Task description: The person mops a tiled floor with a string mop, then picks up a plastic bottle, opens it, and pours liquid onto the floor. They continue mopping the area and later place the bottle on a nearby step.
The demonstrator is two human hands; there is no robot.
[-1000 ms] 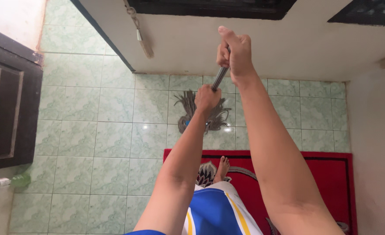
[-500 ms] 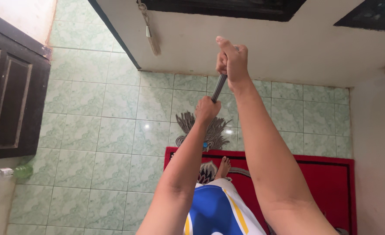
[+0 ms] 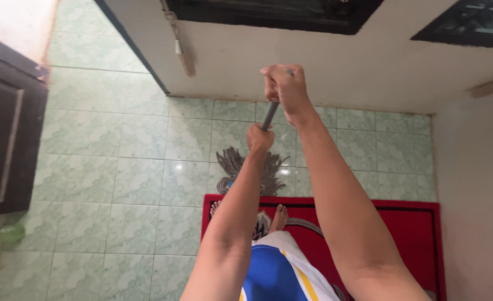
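Head view looks straight down along both forearms, and much of the mop is covered by them. Only a short grey stretch of the mop handle (image 3: pixel 270 116) shows between the two fists; its top end is buried in the right hand (image 3: pixel 284 86) and its lower run disappears behind the left hand (image 3: pixel 259 139) and forearm. The mop head (image 3: pixel 241 167), a fan of grey-brown strands, lies on the green tiled floor (image 3: pixel 118 167) just beyond the edge of the red mat (image 3: pixel 380 234), and its middle is blocked by the left wrist. A small blue spot shows among the strands, too small to identify. Two bare feet stand on the mat, the right foot (image 3: pixel 279 217) clearer, the other mostly hidden behind the left arm. At the left edge a dark wooden door (image 3: pixel 6 145) is cut off, and a green-capped bottle (image 3: pixel 1 237) there is blurred.

Both arms are stretched forward and down. The right hand is clenched around the handle's upper end, thumb side up, held higher and further out. The left hand is closed around the handle just below it, knuckles facing the camera. The handle slants down from the right fist towards the mop head.
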